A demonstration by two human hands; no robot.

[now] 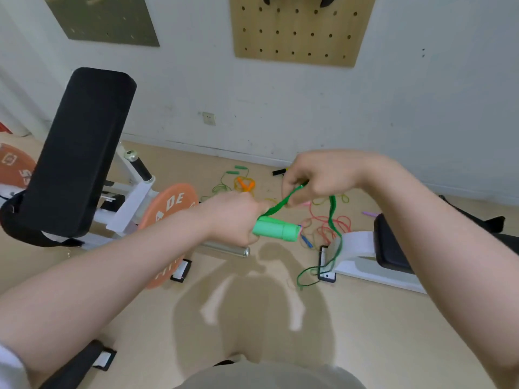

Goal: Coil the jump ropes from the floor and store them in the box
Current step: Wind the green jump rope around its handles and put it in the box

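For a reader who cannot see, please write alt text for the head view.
The left hand grips green handles while the right hand pinches the green rope, whose end trails to the floor. More jump ropes lie tangled near the wall.

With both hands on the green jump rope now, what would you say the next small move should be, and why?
Probably another wrap: the right hand should carry its pinched stretch of green cord round the green handles that the left hand grips. Only a short taut length runs between the hands, while a long tail hangs from the right hand and trails on the floor, so much of the cord looks uncoiled.
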